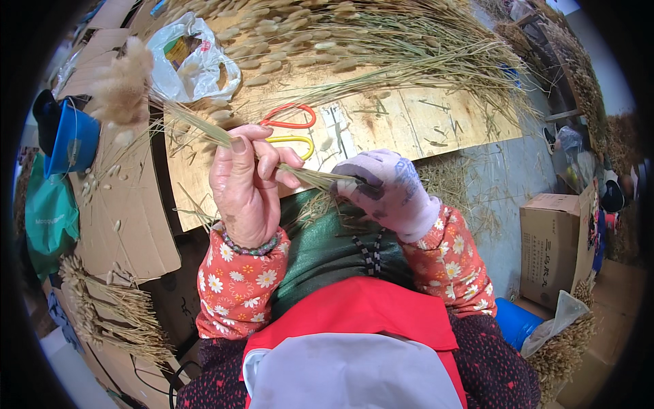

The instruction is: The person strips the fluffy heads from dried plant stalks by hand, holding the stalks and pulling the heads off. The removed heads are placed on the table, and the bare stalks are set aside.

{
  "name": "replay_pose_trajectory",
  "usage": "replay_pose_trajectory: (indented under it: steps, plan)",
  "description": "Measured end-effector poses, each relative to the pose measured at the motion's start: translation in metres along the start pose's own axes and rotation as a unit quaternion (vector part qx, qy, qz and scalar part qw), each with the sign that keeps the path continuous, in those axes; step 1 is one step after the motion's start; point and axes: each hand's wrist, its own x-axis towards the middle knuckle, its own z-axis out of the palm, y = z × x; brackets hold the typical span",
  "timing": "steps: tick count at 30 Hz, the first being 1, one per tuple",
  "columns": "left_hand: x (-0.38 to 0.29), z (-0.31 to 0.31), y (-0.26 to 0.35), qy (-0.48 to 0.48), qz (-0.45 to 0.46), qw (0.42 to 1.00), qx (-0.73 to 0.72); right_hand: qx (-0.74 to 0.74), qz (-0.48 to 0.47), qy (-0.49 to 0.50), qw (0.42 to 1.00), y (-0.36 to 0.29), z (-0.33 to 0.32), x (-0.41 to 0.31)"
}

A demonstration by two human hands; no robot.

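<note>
A small bunch of dried bunny-tail grass (202, 124) slants across in front of me, its fluffy heads at the upper left. My left hand (250, 179), bare with a beaded bracelet at the wrist, holds the stems between thumb and fingers. Gloved in pale fabric with dark fingertips, my right hand (370, 184) is closed around the lower stem ends. Behind my left fingers, the red handle loop (291, 115) and the yellow handle loop (301, 145) of what look like scissors lie on the wooden board (414, 122); their blades are hidden.
A large pile of dried grass (409, 46) covers the board's far side. Near it sits a white plastic bag (189, 61). Cardboard (122, 204), a blue bucket (76, 138) and another grass bundle (122, 317) are at the left. A cardboard box (549, 250) stands at the right.
</note>
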Motion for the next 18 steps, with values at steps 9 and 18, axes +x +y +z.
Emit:
replay_pose_trajectory:
  steps: [9, 18]
  plan:
    - [0.01, -0.02, 0.012, 0.013, 0.067, 0.997, -0.042, -0.207, 0.025, -0.088, 0.974, 0.036, -0.019, -0.033]
    - [0.019, -0.065, 0.047, 0.061, 0.107, 0.992, -0.017, -0.345, 0.375, -0.176, 0.842, 0.088, -0.089, -0.113]
